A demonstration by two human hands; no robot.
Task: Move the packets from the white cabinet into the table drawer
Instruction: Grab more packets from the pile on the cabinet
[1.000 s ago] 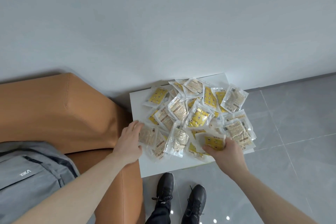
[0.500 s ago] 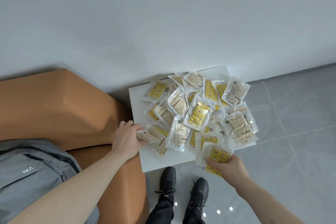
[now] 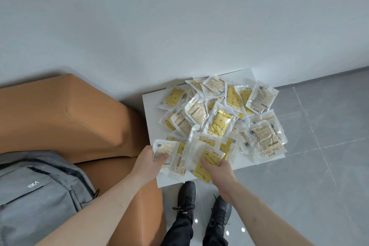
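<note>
Packets [image 3: 218,124] lie heaped on the white cabinet [image 3: 148,110] top, spread from back edge to front. Left hand [image 3: 148,163]: fingers clamped on one packet at the front-left edge. Right hand [image 3: 218,171]: fingers clamped on a few yellow packets [image 3: 207,161] at the front edge.

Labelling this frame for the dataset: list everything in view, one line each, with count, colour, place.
clear plastic packets with yellow or tan contents: a heap, too many to count, on the cabinet top
white flat-topped cabinet: one, against the wall, right of the sofa
orange leather sofa: one, at left
grey fabric backpack: one, on the sofa seat
grey tiled floor: at right and below
pale wall: across the top
black shoes: two, below the cabinet
left hand: grips a tan packet
right hand: grips a yellow packet
</note>
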